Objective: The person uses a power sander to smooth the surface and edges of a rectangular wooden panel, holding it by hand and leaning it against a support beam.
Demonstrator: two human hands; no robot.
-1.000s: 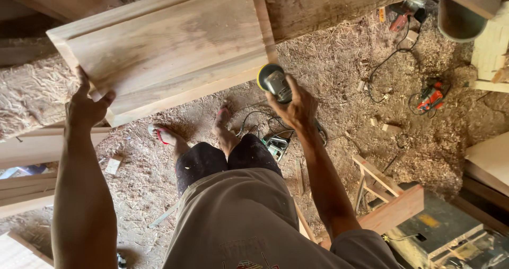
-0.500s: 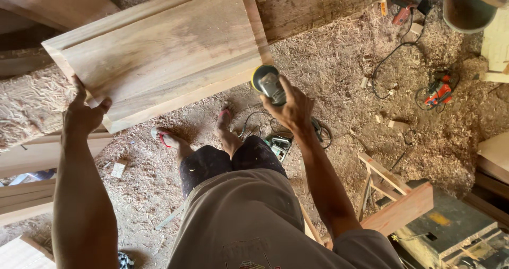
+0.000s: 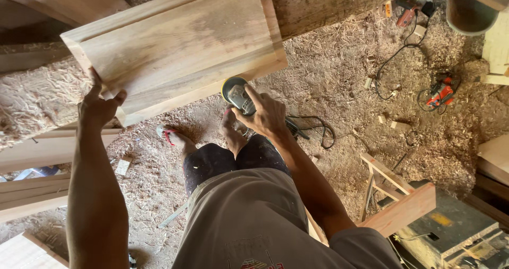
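Observation:
A wide planed wooden board (image 3: 175,46) with a stepped edge lies tilted in front of me, above a floor covered in shavings. My left hand (image 3: 98,107) grips its near left corner, thumb on the edge. My right hand (image 3: 265,115) holds a corded angle grinder (image 3: 236,94), its round disc just below the board's near edge. My legs and feet stand under the board.
Sawdust and shavings cover the floor. A red power tool (image 3: 440,91) with a coiled cord lies at the right, another tool (image 3: 411,9) at the top right. Planks (image 3: 32,189) are stacked at the left. A wooden frame (image 3: 397,205) and a dark machine (image 3: 456,232) stand at the lower right.
The view has shifted, so the board sits more to the right. My left hand moved from open beside the board's corner to gripping it. The grinder stays in my right hand.

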